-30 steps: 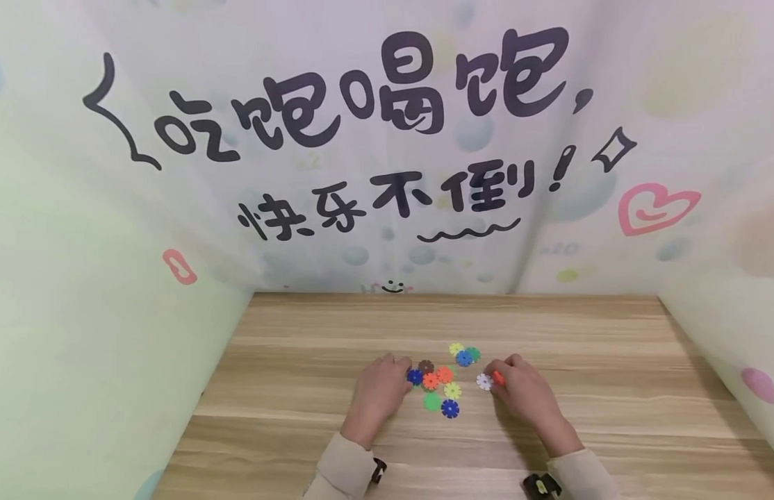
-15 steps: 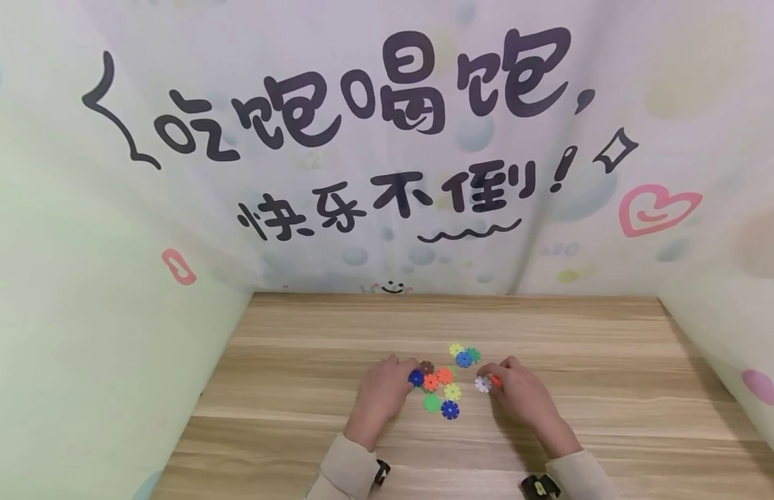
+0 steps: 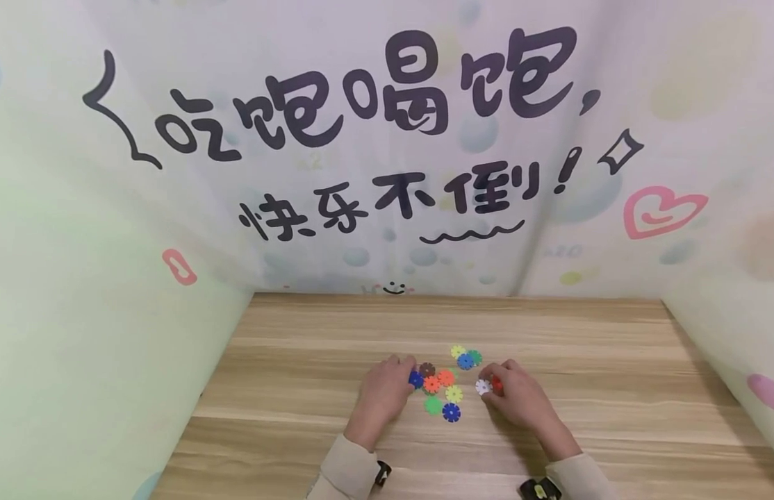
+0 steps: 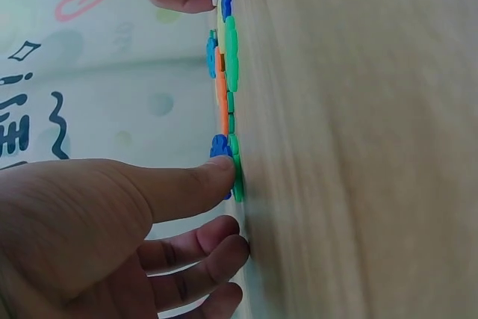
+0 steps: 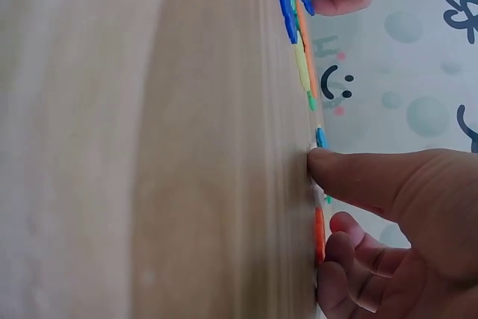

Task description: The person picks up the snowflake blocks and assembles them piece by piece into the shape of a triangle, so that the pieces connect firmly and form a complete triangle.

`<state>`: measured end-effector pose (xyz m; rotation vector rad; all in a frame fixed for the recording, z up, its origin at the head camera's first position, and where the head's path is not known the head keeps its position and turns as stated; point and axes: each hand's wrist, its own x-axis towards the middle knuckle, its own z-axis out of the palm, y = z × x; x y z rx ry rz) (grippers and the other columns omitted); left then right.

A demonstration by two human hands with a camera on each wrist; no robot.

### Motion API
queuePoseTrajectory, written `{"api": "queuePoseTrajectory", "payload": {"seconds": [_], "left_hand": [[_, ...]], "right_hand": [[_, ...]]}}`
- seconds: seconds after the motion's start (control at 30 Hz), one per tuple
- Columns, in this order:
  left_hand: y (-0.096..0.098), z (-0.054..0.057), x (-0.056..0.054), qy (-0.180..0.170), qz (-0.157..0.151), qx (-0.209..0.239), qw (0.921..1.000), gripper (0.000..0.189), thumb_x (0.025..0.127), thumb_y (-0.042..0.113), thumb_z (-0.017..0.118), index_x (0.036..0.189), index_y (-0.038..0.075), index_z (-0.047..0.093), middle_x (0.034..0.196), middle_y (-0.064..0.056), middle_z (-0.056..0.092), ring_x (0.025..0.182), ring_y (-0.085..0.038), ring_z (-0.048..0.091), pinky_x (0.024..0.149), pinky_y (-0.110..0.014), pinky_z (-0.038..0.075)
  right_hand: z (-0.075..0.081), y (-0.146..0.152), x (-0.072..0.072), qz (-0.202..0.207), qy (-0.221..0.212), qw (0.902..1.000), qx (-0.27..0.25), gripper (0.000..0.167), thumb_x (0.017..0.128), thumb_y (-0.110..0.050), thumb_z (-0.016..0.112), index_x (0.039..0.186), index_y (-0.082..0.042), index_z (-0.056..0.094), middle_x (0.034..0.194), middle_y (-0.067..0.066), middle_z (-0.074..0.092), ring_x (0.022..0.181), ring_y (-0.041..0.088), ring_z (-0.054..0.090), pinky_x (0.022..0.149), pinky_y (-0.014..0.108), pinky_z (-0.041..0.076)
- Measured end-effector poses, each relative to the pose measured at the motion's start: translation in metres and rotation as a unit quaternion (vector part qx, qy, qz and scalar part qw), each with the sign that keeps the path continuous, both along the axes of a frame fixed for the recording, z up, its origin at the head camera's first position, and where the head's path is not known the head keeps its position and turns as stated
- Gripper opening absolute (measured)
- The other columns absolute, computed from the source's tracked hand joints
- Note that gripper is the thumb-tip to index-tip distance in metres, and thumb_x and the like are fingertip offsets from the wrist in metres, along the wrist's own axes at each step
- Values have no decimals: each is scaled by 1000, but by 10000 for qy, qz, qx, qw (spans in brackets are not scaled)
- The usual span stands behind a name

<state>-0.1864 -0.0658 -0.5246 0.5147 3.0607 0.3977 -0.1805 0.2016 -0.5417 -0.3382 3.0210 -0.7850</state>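
Several notched plastic snowflake discs lie joined on the table. My left hand (image 3: 387, 389) is at their left end, holding a dark blue snowflake disc (image 3: 415, 380) with the thumb on its edge; a green one (image 4: 237, 173) sits under it. Brown (image 3: 427, 370), orange (image 3: 431, 384), yellow (image 3: 454, 394), green (image 3: 433, 405) and dark blue (image 3: 451, 412) discs continue the cluster. To the right, my right hand (image 3: 518, 396) holds a white snowflake disc (image 3: 483, 387) between thumb and fingers. A red disc (image 3: 497, 385) lies beside the white one, partly hidden under that hand.
Behind the cluster lies a small group of yellow (image 3: 457, 351), blue (image 3: 465, 361) and teal (image 3: 475, 357) discs. The wooden table (image 3: 337, 326) meets a printed curtain wall (image 3: 324, 264) at the back. Pale walls stand on both sides.
The right thumb has shifted to the near edge of the white disc, and more of the red disc shows. The left hand stays almost still on the dark blue disc.
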Motion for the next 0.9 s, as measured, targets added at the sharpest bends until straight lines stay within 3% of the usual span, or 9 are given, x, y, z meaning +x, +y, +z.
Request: {"api": "queuePoseTrajectory", "payload": {"seconds": [0.5,0.67,0.9], "left_hand": [[1,-2,1,-113,58,177,9998,24,89,24,76,103,14,61,89,-1,59,77,-17,58,63,-30,50],[-1,-1,0,-115,-107,206,9997,15,88,23,77,93,18,63,80,5,52,71,-11,49,61,-25,44],[-5,0,0,-67,-202,205,9996,16,88,24,78,92,18,64,80,5,56,72,-10,52,61,-25,46]], "right_hand": [[1,0,0,124,-259,9989,-359,28,80,-10,83,98,-24,66,77,-8,56,69,12,51,62,32,44],[3,-1,2,151,-309,9986,-398,28,81,-13,83,102,-24,69,76,-10,58,68,10,51,63,31,46],[4,-3,3,325,-215,9984,-411,34,83,-15,82,114,-20,69,71,-13,56,63,7,50,59,27,45]]}}
